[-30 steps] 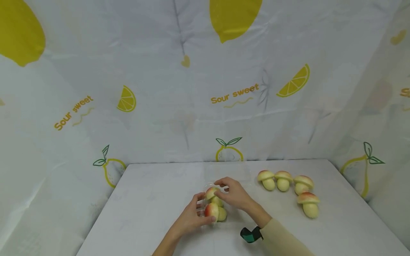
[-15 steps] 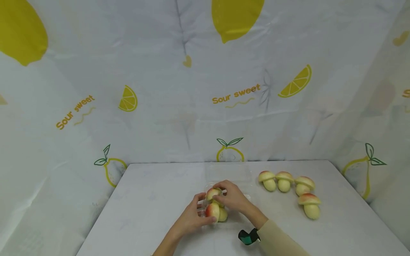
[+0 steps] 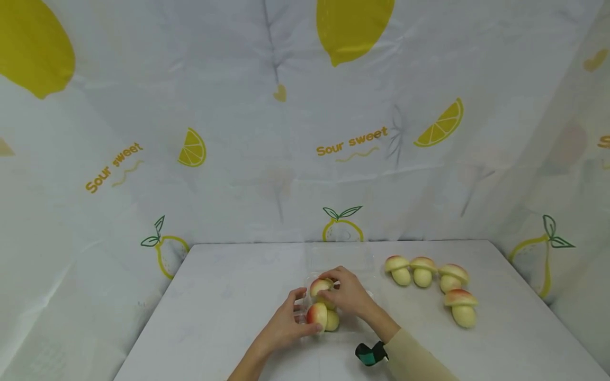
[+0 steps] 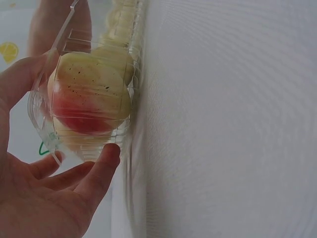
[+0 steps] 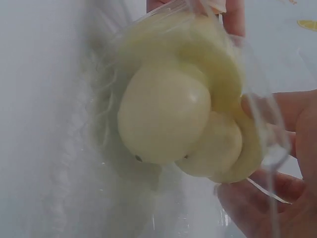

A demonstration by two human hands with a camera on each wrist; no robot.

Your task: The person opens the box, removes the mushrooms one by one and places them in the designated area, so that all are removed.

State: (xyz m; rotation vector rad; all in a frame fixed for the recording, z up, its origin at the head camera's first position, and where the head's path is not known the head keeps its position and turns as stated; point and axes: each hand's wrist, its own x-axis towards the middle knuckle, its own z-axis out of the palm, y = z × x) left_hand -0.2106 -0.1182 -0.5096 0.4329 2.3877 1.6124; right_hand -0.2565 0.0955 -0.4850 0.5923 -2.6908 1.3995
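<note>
While my left hand (image 3: 286,325) grips the clear box (image 4: 81,124) holding one mushroom (image 3: 316,315), my right hand (image 3: 350,296) pinches another mushroom (image 3: 321,287) just beyond it.

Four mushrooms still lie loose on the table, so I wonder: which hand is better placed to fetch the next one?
Probably the right hand: the loose mushrooms lie on its side, while the left hand steadies the clear box.

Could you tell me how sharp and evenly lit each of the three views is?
Head view: evenly lit and sharp, soft shadows, edges bowed. Left wrist view: the mushroom in the clear box is sharp, the table blurred. Right wrist view: soft and hazy, stems overexposed.
</note>
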